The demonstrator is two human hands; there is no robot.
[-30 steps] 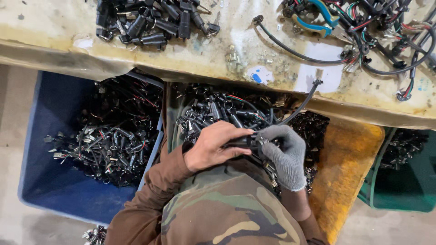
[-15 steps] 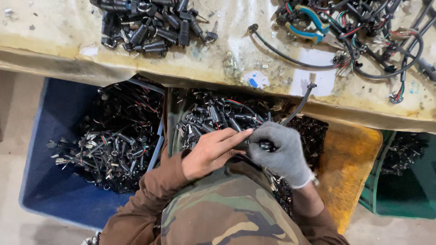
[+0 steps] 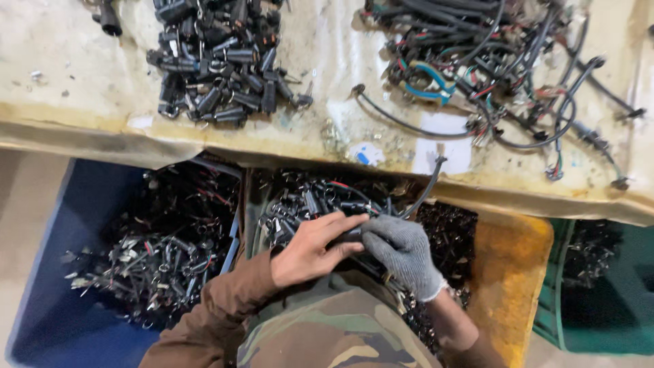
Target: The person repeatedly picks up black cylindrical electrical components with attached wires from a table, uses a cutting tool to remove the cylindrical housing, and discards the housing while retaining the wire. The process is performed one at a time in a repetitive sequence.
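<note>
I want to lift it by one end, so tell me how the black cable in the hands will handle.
The black cable curves upward from the gloved right hand, so it probably flexes yet keeps some shape. It looks thin, likely light. The bare left hand pinches it too.

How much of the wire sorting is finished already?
Done, it seems: a pile of black connectors lies on the table, and cut pieces fill the blue bin. In hand: the left hand and gloved right hand grip one black cable. Left: a big tangle of wires.
</note>
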